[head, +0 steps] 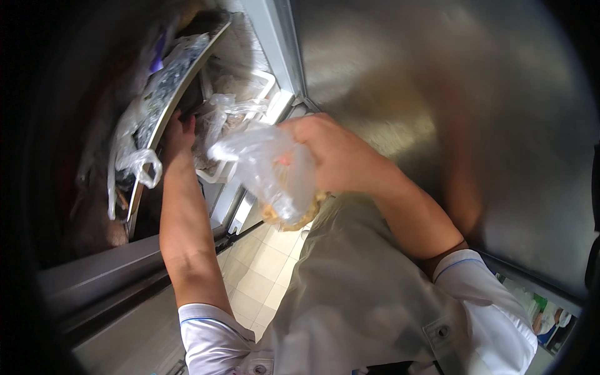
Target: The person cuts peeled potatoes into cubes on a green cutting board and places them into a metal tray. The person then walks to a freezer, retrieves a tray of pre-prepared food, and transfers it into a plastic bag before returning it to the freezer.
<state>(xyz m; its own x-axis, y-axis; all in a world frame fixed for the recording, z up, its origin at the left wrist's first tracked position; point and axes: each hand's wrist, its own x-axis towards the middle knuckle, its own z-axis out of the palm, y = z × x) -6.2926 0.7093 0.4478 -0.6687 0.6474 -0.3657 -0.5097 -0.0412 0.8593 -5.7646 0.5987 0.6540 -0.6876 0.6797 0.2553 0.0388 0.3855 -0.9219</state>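
My right hand (318, 145) grips a clear plastic bag (267, 159) in front of the open refrigerator compartment. Something yellowish-brown (302, 220), probably food, shows at the bag's lower end. My left hand (180, 133) reaches into the compartment under a shelf (187, 77); its fingertips are in shadow, so whether they hold anything is hidden. Just right of that hand stands a white plastic bin (218, 177) with clear bags (218, 115) inside. Bagged goods (161, 89) lie on the shelf, and a knotted bag end (145, 164) hangs over its edge.
On the right a brushed metal door (506, 140) stands close to my right arm. The compartment's metal sill (112, 267) runs below my left forearm. Pale floor tiles (255, 281) show beneath, beside my translucent apron (356, 290). Several packages (546, 314) sit at lower right.
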